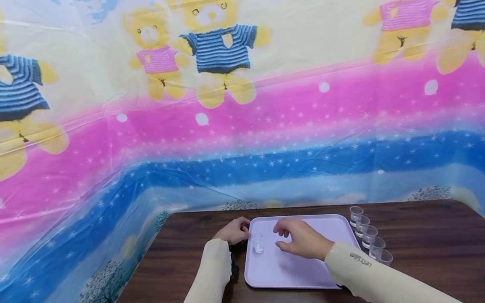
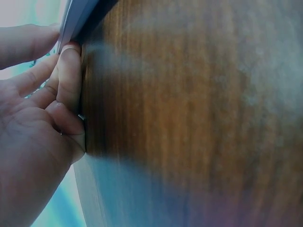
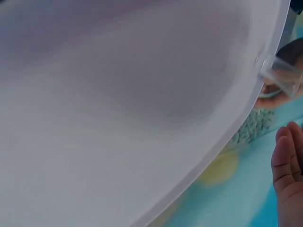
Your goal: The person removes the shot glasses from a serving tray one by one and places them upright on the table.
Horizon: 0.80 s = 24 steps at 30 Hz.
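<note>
A pale lilac tray [image 1: 314,273] lies on the table. My left hand [image 1: 233,231] is at its left edge; in the left wrist view the thumb lies at the tray's rim [image 2: 71,21] and the curled fingers [image 2: 70,75] sit low against it, near the wood. One small clear cup [image 1: 258,244] stands on the tray's left part, close to that hand. Above the middle of the tray hovers my right hand [image 1: 303,240], fingers loosely bent and apart from the thumb, with nothing between them. The right wrist view shows only part of its fingers [image 3: 284,158].
Several small clear cups [image 1: 369,235] stand in a slanting row on the dark wooden table [image 1: 428,248], just right of the tray. Behind the table hangs a cloth [image 1: 288,155] printed with bears.
</note>
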Each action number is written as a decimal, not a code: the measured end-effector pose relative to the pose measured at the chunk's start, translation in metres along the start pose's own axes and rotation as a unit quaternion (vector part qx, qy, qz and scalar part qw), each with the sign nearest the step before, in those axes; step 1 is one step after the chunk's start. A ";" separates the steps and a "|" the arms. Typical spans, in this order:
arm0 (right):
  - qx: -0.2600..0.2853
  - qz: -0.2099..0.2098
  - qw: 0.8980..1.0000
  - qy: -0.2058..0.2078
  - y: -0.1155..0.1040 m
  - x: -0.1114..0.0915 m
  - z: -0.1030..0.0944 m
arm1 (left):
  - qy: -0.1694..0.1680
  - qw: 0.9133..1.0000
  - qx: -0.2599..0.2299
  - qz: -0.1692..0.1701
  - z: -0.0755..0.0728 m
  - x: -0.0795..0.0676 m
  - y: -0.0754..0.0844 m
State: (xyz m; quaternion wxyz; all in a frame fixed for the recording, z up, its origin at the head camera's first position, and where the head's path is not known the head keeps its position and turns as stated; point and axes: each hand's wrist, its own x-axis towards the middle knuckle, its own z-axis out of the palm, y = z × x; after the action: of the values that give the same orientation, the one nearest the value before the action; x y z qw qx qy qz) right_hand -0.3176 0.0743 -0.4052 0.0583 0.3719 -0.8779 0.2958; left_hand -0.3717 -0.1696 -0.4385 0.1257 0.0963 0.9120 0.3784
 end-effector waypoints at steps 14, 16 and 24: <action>0.017 0.001 0.999 0.032 -0.016 0.026 0.039 | 0.001 0.999 0.024 0.030 -0.002 0.000 0.003; 0.015 0.012 0.999 0.038 -0.017 0.029 0.043 | -0.001 0.999 0.025 0.029 -0.002 0.000 0.003; 0.007 0.029 0.999 0.039 -0.017 0.035 0.051 | 0.002 1.000 0.021 0.020 -0.001 0.003 0.000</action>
State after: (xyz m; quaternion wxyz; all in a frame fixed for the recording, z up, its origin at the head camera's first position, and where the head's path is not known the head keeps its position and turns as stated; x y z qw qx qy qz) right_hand -0.3249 0.0145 -0.4270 0.0814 0.3351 -0.8831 0.3182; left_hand -0.3746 -0.1700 -0.4381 0.1147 0.1162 0.9178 0.3619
